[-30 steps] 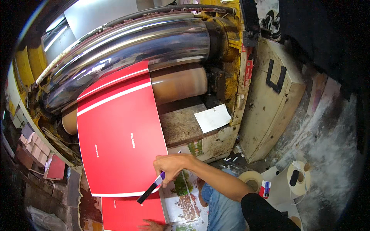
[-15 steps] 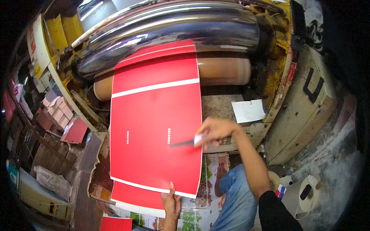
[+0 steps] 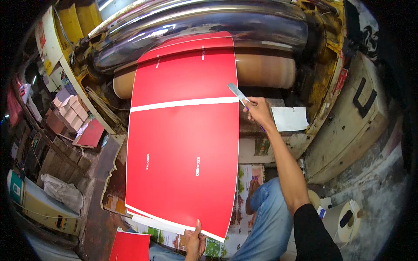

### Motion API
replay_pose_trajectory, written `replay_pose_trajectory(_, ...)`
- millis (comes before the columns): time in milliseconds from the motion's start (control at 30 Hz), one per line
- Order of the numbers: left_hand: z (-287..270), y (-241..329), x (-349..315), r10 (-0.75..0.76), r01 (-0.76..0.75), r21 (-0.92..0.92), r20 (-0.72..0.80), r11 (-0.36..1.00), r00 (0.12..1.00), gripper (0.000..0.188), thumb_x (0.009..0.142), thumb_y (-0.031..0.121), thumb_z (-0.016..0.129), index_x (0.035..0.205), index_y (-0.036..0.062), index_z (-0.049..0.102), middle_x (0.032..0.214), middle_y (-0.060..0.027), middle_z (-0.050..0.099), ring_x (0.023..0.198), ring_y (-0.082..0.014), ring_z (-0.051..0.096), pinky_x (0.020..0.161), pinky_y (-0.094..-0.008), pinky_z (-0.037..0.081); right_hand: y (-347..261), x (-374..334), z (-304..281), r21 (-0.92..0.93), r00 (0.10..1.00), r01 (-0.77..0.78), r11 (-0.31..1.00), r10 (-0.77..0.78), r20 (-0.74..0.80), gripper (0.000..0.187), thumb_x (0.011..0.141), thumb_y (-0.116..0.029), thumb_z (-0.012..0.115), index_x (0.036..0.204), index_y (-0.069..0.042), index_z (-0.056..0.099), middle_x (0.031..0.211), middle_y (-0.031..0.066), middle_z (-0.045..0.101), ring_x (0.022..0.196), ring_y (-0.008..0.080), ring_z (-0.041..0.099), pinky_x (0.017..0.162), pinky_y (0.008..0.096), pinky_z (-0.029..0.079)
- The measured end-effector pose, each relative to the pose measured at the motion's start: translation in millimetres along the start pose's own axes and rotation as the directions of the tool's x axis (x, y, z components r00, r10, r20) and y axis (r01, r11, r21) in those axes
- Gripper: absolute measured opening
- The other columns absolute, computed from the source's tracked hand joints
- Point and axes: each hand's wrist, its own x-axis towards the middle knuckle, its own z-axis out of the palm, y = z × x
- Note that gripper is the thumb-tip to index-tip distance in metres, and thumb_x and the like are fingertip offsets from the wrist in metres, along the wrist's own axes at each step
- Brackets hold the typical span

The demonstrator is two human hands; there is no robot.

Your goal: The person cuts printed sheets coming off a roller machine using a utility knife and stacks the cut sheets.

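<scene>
A long red printed sheet [image 3: 180, 135] with white borders comes down from the shiny metal roller [image 3: 196, 32] and over a brown roller [image 3: 267, 70]. A white band [image 3: 183, 104] crosses it. Near the lower right corner, my left hand [image 3: 195, 243] pinches the sheet's white bottom edge, thumb on top. My right hand [image 3: 257, 111] is closed round a knife with a flat metal blade [image 3: 235, 91]; a bit of purple handle shows below the fingers. The blade's end lies over the sheet's right edge, just above the white band. Whether it touches the sheet I cannot tell.
Another red sheet [image 3: 129, 247] lies at the lower left. A white paper [image 3: 290, 118] hangs on the machine's right side, beside a beige metal cabinet [image 3: 348, 117]. White rolls [image 3: 352, 224] stand at the lower right; pale boxes [image 3: 72, 112] are stacked at left.
My right hand and the knife have moved up along the sheet's right edge to the white band. The sheet has come further down from the rollers; my left hand still holds its bottom edge.
</scene>
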Motion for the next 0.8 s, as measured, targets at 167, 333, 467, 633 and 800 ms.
replay_pose_trajectory(167,-15.2,5.0,-23.5,-0.006,0.006,-0.066,0.010,0.998,1.000,0.049,0.095,0.007,0.056,0.138,0.0055,0.032,0.130,-0.0140,0.050,0.114,-0.0272,0.056,0.093,-0.0482,0.053,1.5,-34.1,4.4,-0.072,0.979,-0.056,0.996,0.069,0.192,0.025,0.092,-0.019,0.059,0.105,0.001,0.067,0.064,0.0025,0.062,0.042,0.0064,0.049,0.040,0.0236,0.038)
replay_pose_trajectory(333,-37.9,-4.9,-35.9,-0.036,0.036,-0.075,0.003,0.997,0.999,0.052,0.095,0.007,0.055,0.141,0.0096,0.031,0.137,-0.0128,0.046,0.120,-0.0280,0.053,0.096,-0.0506,0.050,-5.5,-42.2,1.2,-0.534,0.791,0.513,0.673,-0.612,-0.011,0.021,0.077,-0.004,0.072,0.098,-0.004,0.069,0.096,0.0072,0.062,0.065,0.0118,0.058,0.050,0.0265,0.042)
replay_pose_trajectory(467,-47.8,-12.2,-47.6,-0.020,0.019,-0.025,-0.052,1.000,0.998,0.049,0.095,0.009,0.056,0.138,0.0065,0.034,0.132,-0.0128,0.051,0.114,-0.0270,0.057,0.087,-0.0476,0.056,-1.6,-39.0,10.4,-0.578,0.761,0.614,0.538,-0.598,0.252,0.052,0.070,0.007,0.066,0.115,-0.019,0.066,0.120,0.0040,0.054,0.087,0.0248,0.063,0.075,0.0383,0.057)
replay_pose_trajectory(633,-105.9,-31.1,-34.1,-0.025,0.041,0.117,-0.134,0.992,0.991,0.036,0.093,0.010,0.059,0.125,0.0015,0.045,0.112,-0.0127,0.062,0.089,-0.0227,0.068,0.063,-0.0383,0.064,0.9,-31.7,15.7,-0.478,0.679,0.715,0.510,-0.669,0.302,0.042,0.065,0.008,0.063,0.100,-0.012,0.073,0.101,0.0092,0.068,0.090,0.0274,0.065,0.079,0.0365,0.054)
replay_pose_trajectory(800,-178.8,-40.2,-17.2,-0.180,0.233,0.124,-0.338,0.964,0.924,0.038,0.091,0.009,0.063,0.126,0.0035,0.048,0.117,-0.0109,0.061,0.100,-0.0237,0.064,0.071,-0.0391,0.062,-0.9,-41.0,19.9,-0.437,0.742,0.665,0.605,-0.599,0.300,0.039,0.064,0.008,0.058,0.095,-0.009,0.074,0.092,0.0114,0.070,0.086,0.0288,0.066,0.074,0.0355,0.053)
